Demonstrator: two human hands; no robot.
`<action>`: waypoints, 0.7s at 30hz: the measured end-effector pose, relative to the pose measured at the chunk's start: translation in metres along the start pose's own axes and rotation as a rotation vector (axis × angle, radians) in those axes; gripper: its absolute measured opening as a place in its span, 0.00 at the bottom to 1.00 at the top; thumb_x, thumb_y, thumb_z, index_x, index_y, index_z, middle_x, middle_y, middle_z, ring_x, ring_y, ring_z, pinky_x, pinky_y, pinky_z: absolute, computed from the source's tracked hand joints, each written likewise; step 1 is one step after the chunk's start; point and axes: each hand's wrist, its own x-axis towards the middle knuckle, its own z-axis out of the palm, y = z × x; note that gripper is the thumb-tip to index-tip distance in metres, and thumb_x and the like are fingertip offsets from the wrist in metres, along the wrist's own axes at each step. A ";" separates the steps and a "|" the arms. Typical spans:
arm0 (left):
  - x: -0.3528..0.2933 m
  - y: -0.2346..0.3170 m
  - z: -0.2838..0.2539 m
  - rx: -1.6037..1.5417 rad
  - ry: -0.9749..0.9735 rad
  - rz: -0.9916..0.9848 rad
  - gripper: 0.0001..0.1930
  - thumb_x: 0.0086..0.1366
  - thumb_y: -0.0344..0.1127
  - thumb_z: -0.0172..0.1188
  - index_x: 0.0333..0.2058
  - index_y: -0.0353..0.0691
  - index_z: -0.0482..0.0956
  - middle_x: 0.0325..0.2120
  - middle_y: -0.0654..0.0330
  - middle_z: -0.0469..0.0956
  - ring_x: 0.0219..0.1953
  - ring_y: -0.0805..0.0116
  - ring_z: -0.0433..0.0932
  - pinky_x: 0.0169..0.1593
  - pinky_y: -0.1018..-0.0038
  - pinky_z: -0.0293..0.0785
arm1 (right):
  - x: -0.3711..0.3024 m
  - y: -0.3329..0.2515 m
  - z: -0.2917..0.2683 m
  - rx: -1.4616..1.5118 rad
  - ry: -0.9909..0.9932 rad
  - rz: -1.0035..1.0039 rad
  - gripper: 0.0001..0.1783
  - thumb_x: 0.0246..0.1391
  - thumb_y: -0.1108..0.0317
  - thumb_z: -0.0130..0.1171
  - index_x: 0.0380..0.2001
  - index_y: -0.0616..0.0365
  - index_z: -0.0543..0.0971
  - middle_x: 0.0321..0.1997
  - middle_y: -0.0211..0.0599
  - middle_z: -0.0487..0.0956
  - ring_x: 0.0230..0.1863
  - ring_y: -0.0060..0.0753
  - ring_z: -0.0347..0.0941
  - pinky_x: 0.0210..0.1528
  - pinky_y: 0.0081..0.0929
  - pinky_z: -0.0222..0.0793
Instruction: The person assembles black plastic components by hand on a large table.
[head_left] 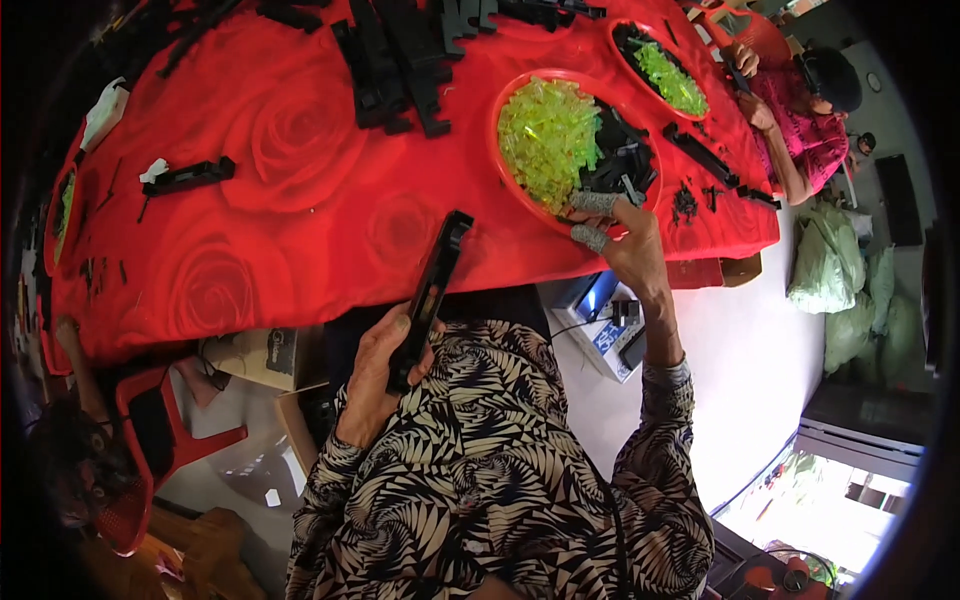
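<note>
My left hand [378, 362] is wrapped round a long, narrow black plastic piece [437, 268]. The piece tilts up and away from my lap, in front of the table edge. At the near rim of a red basin [497, 165], my right hand [630, 240] has its thumb and a finger, both in grey finger covers, brought close together. Whatever may be between them is too small to make out. Yellow-green translucent small pieces [545, 135] fill the basin's left side. Small black parts [625, 150] lie on its right side, by my right fingertips.
A red rose-patterned cloth [290, 130] covers the table. Long black pieces [385, 65] are piled at the back. Another basin [612, 45] stands at the far right, near a co-worker [800, 130]. One black piece [190, 176] lies at left. A red chair [150, 450] stands lower left.
</note>
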 end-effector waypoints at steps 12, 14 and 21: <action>0.005 0.002 0.005 0.109 -0.047 -0.036 0.27 0.67 0.37 0.53 0.62 0.34 0.62 0.39 0.60 0.75 0.25 0.77 0.71 0.25 0.82 0.64 | -0.003 0.009 0.006 -0.309 0.153 -0.174 0.22 0.44 0.85 0.60 0.46 0.61 0.79 0.37 0.39 0.80 0.33 0.32 0.77 0.36 0.27 0.74; 0.004 0.006 0.006 0.113 -0.035 -0.056 0.27 0.68 0.38 0.53 0.62 0.34 0.62 0.39 0.59 0.75 0.25 0.77 0.72 0.24 0.82 0.65 | -0.005 -0.017 0.012 -0.277 0.222 -0.244 0.24 0.44 0.86 0.58 0.47 0.60 0.79 0.36 0.39 0.78 0.32 0.33 0.76 0.36 0.26 0.73; 0.001 0.010 0.011 0.319 -0.003 -0.074 0.25 0.66 0.37 0.50 0.59 0.31 0.64 0.35 0.59 0.76 0.29 0.76 0.72 0.32 0.81 0.69 | -0.034 -0.054 0.053 0.274 0.089 -0.190 0.16 0.48 0.85 0.62 0.42 0.62 0.81 0.39 0.36 0.81 0.37 0.24 0.77 0.42 0.20 0.74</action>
